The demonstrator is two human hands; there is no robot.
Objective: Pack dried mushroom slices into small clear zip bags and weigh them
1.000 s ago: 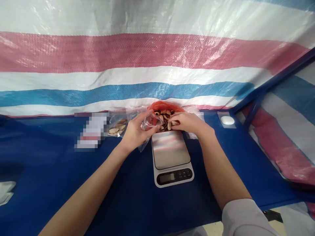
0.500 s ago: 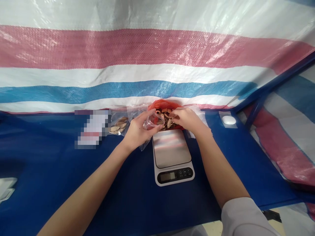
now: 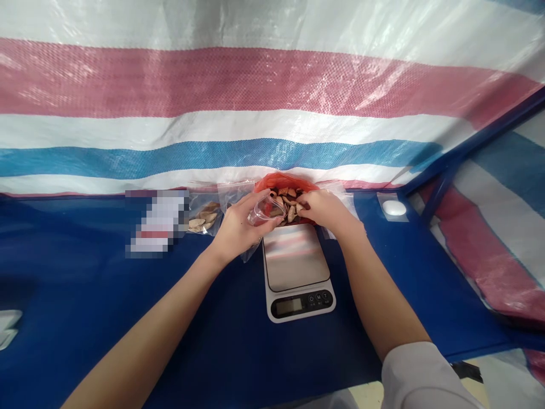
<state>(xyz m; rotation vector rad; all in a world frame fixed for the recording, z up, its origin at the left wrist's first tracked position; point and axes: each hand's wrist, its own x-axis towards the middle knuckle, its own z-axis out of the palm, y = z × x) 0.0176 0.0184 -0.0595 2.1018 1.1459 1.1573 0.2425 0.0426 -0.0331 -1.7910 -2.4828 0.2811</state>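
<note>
My left hand (image 3: 240, 226) is closed around a clear plastic cup (image 3: 269, 209), tilted with its mouth toward a red plastic bag (image 3: 281, 180). Dried brown slices (image 3: 292, 201) fill the bag's opening. My right hand (image 3: 321, 209) reaches in from the right, fingers pinched at the slices; what exactly sits between its fingertips is too small to make out. Just in front of the bag lies a white kitchen scale (image 3: 297, 258) with a metal plate and a dark display panel.
To the left of my hands is a clear zip bag (image 3: 204, 216) of pale dried slices, beside a blurred-out printed item (image 3: 159, 221). A white rounded object (image 3: 395, 208) lies on the right. Striped plastic sheeting (image 3: 272, 85) hangs behind the blue tabletop (image 3: 230, 346).
My right fingers have shifted slightly among the slices in the red bag. The left hand still holds the cup in nearly the same place.
</note>
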